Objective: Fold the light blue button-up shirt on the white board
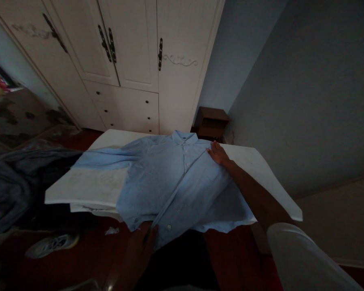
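A light blue button-up shirt (154,169) lies front side up on a white tabletop (106,188), its collar at the far edge and one sleeve stretched out to the left. Its right part is folded over slantwise, and the lower hem hangs past the near edge. At that hem, my left hand (142,240) is closed on the shirt's edge, its fingers partly lost in shadow. My right hand (218,153) rests flat on the shirt near the shoulder at the far right, fingers stretched out. The other sleeve is not visible.
Behind the table stands a white wardrobe (127,48) with drawers. A small brown cabinet (214,119) is in the corner. Dark grey cloth (12,186) is heaped at the left. A shoe (52,244) lies on the red floor (236,258).
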{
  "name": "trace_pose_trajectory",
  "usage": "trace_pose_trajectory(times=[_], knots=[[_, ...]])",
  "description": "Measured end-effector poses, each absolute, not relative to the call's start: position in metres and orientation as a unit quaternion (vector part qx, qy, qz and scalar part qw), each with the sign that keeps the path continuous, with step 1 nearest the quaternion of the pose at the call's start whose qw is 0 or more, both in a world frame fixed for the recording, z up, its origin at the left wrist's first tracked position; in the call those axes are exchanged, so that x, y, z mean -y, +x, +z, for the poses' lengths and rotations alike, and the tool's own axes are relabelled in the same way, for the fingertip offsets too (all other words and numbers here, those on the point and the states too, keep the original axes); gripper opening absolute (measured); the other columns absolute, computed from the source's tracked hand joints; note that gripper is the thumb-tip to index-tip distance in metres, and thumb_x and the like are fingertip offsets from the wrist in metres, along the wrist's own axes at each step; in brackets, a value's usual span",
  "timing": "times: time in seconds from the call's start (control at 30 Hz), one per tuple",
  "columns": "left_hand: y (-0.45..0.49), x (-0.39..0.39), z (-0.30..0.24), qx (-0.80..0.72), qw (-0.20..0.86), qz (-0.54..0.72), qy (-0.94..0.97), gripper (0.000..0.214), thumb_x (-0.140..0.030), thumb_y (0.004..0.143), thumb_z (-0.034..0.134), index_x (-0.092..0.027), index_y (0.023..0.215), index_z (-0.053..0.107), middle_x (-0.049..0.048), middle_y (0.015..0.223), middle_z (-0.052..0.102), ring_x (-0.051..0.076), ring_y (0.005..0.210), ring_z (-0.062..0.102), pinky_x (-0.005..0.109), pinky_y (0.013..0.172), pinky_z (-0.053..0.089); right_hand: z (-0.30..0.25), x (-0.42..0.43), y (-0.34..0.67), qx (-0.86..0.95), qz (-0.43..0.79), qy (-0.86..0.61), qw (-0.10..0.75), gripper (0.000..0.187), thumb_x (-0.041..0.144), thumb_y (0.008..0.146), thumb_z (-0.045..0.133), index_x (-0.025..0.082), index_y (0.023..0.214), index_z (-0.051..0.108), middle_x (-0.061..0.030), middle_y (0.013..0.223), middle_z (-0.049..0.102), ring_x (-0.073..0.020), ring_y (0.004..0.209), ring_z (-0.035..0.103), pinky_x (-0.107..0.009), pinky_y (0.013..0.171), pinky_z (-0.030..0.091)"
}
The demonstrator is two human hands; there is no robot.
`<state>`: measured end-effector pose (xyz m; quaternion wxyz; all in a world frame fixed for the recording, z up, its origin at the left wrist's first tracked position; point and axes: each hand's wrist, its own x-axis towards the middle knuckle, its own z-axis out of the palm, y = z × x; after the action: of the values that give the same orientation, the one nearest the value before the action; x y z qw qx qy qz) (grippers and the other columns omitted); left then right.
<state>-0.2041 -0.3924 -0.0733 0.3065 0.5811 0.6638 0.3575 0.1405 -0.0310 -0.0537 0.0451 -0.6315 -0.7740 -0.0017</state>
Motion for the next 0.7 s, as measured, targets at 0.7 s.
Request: trace_pose_trajectory(times=[0.7], knots=[[-0.215,0.385,-0.131,-0.647,0.502,0.429,0.381,0.047,-0.063,0.068,0.064,-0.016,0.073,0.061,-0.0017,0.056,0.056,0.013,0.05,0.05,0.024,0.049,0.038,-0.056,0.025,0.145,0.776,0.001,-0.63,0.011,0.077,0.057,0.095,0.012,0.002,0.148,0.023,-0.0188,0.158,0.015,-0.0287,0.146,0.014,-0.04,0.117,0.018]])
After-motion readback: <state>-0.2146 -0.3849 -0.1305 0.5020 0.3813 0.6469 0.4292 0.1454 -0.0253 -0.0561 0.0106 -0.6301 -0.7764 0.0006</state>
